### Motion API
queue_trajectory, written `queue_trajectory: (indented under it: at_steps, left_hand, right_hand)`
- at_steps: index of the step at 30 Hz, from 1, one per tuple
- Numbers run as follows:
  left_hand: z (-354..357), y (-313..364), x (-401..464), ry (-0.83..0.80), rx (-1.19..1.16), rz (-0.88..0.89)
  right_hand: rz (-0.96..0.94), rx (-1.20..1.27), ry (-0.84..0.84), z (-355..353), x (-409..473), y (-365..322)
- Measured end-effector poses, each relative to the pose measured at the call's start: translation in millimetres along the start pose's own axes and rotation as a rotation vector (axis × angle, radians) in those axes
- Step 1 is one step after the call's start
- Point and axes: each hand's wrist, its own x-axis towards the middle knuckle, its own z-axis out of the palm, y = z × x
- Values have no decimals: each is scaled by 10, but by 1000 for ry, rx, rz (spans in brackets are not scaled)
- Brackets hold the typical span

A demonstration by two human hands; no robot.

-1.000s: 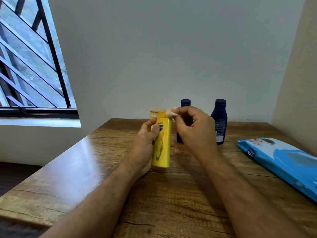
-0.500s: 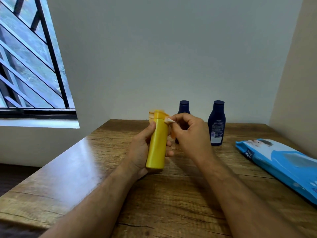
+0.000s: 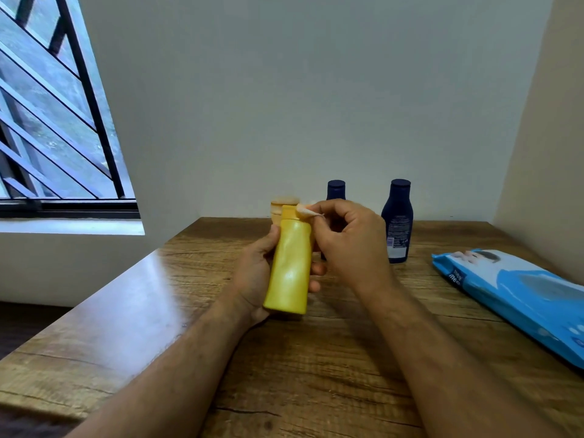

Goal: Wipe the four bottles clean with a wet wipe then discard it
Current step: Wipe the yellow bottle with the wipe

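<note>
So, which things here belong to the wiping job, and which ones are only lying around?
Belong to the job:
- yellow bottle, held by the left hand
- wet wipe, pinched by the right hand at the bottle's cap
- two dark blue bottles
- beige bottle, mostly hidden
- blue wipes pack

Only lying around:
- wooden table
- barred window

On the table point(image 3: 316, 374), two bottles point(image 3: 396, 222) stand behind the hands point(image 3: 347, 245), a wipes pack point(image 3: 521, 295) to their right.
</note>
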Motion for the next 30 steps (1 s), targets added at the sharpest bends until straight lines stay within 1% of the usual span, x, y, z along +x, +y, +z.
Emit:
queue_trajectory:
  at_steps: [3,7,11,13,14,16,19,21,24,27,30]
  left_hand:
    - [-19,15,16,-34,-78,4]
    - [0,17,-2,-45,-132,64]
    - [18,11,7,-12,-140,92]
    - [4,5,12,-3,-128,113]
    - [-13,-4,14,0,-81,152]
    - [-67,-35,19,27,164,285]
    - [-119,-85,54,123,625,473]
    - [-138,-99,94,192,799,544]
    - [-172,-117,130,230,911,544]
    - [-212,-130,140,224,923,528]
    - [-225,-122,155,238,929,541]
  right_hand:
    - [55,-5,18,-9,19,43]
    - [36,-67,-20,-1,-5,50]
    - [26,2,-15,18,-19,-1]
    - [18,61,-68,32,-26,-27]
    - [5,92,-100,38,-35,-45]
    - [-54,91,-109,41,-56,-75]
    - [-111,67,-25,10,-47,-102]
    - [-122,69,26,-19,-30,-99]
    - [-152,77,14,-28,-36,-98]
    - [-197,61,-58,-4,-67,-108]
    - [-135,38,-59,9,-46,-97]
